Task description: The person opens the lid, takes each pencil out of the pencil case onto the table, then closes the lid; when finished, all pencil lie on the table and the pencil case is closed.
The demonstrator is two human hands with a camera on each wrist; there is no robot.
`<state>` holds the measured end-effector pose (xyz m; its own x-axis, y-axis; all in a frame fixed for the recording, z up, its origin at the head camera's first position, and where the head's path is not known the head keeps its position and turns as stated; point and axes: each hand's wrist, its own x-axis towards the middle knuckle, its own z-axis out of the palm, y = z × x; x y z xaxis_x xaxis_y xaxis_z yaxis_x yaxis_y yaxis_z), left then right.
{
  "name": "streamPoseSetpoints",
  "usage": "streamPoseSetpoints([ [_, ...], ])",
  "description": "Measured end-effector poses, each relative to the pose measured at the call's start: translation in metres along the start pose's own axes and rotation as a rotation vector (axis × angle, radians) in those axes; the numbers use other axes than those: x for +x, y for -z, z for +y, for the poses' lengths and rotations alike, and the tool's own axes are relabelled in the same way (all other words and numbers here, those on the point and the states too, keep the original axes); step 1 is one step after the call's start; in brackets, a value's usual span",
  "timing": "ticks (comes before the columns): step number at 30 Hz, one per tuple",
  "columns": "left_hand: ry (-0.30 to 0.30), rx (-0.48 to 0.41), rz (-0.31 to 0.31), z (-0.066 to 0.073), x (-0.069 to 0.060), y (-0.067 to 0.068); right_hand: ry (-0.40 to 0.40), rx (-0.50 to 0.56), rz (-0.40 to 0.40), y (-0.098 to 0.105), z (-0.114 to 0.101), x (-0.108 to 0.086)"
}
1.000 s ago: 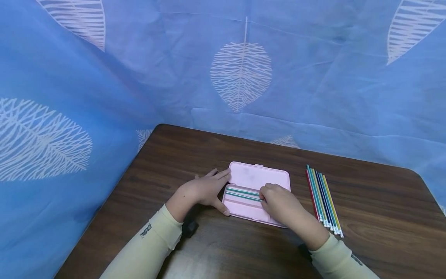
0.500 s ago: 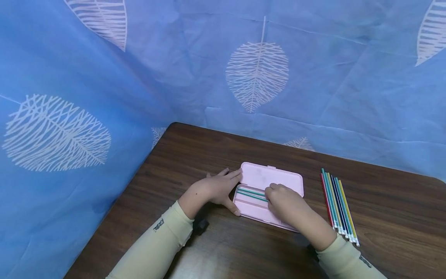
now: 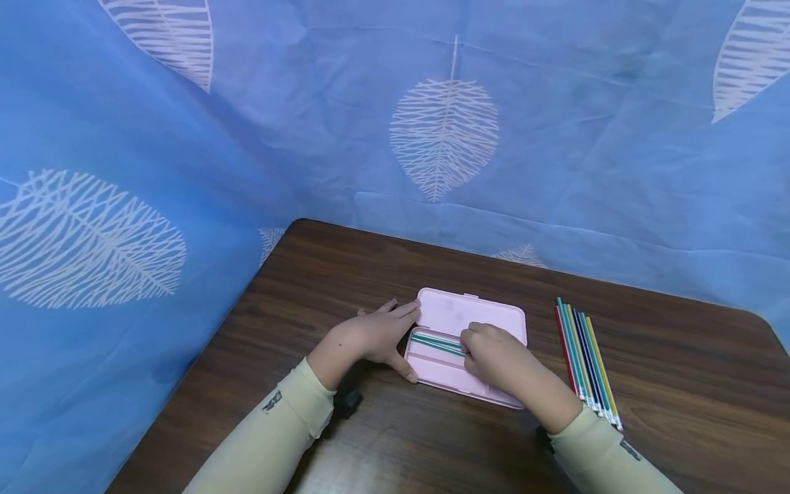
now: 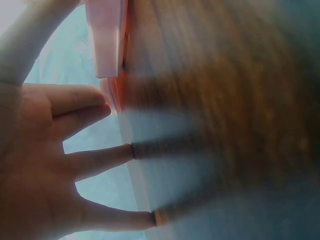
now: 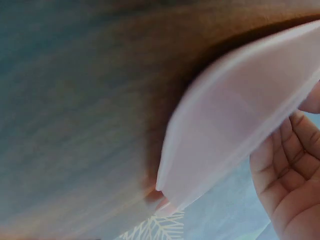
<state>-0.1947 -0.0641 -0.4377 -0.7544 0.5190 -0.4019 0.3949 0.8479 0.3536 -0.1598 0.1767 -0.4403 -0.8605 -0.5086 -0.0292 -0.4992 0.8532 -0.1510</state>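
Note:
A pink pencil case [image 3: 435, 369] lies unfolded on the table, its lid [image 3: 453, 309] laid back on the far side. Green pencils [image 3: 437, 344] lie lengthwise in the rear compartment. My left hand [image 3: 378, 337] is spread at the case's left end, thumb by the front corner and fingers by the lid; the left wrist view shows the fingers straight. The right hand [image 3: 496, 358] reaches into the case with curled fingers, pinching the pencils' right ends. In the right wrist view the case wall [image 5: 225, 110] hides the fingertips and what they hold.
Right of the case, several coloured pencils [image 3: 586, 360] lie side by side, white ends toward me. The dark wooden table [image 3: 345, 267] ends at a blue cloth [image 3: 327, 137] with white leaf prints, behind and to the left.
The head view has shifted sideways and partly back. Both hands keep their places at the case. The green pencils now lie slightly closer together near the right fingers.

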Motion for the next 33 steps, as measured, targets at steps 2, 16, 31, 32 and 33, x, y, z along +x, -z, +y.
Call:
streamPoseSetpoints([
  [2,0.003,0.004,0.0,0.001,0.001,0.001,0.009,0.018,-0.017,0.002,0.002,0.002],
  [16,0.001,0.012,0.004,0.001,0.0,0.001,-0.07,0.116,-0.062,0.002,0.01,0.001],
  [31,-0.012,0.003,0.01,-0.002,0.0,-0.001,0.002,-0.001,-0.057,0.006,-0.004,0.0],
  [32,-0.017,-0.003,0.01,-0.002,0.0,-0.001,-0.002,-0.002,-0.066,0.007,-0.005,-0.001],
  [33,-0.021,-0.011,0.008,-0.002,0.0,0.0,-0.008,-0.001,-0.072,0.008,-0.004,-0.002],
])
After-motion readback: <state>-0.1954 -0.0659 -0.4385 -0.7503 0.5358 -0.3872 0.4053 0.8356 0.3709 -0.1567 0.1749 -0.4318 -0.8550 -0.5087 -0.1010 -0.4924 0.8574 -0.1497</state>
